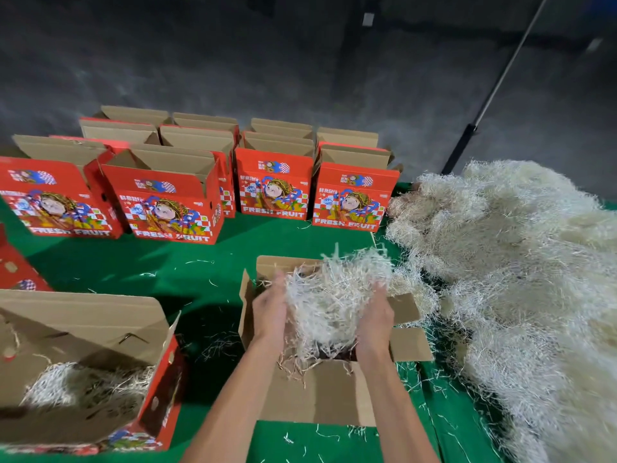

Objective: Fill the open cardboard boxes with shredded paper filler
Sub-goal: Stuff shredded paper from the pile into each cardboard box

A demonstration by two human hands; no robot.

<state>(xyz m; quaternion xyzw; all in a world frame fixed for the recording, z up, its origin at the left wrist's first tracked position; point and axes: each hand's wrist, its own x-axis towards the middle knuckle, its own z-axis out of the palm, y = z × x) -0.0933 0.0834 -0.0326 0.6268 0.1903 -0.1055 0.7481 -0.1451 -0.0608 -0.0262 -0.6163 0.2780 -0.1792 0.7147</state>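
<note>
An open cardboard box (320, 396) sits in front of me on the green cloth, flaps spread. Over its opening I hold a big wad of white shredded paper (330, 295) squeezed between both hands. My left hand (268, 312) presses its left side and my right hand (375, 315) presses its right side; fingertips are buried in the strands. Loose strands hang down into the box. A large heap of shredded paper (507, 269) lies to the right. At lower left another open box (83, 329) holds some filler at its bottom.
Several upright red "Fresh Fruit" boxes (167, 202) with open tops stand in rows at the back of the green cloth (200, 272). Stray strands litter the cloth. A dark pole (494, 91) leans behind the heap. Grey floor lies beyond.
</note>
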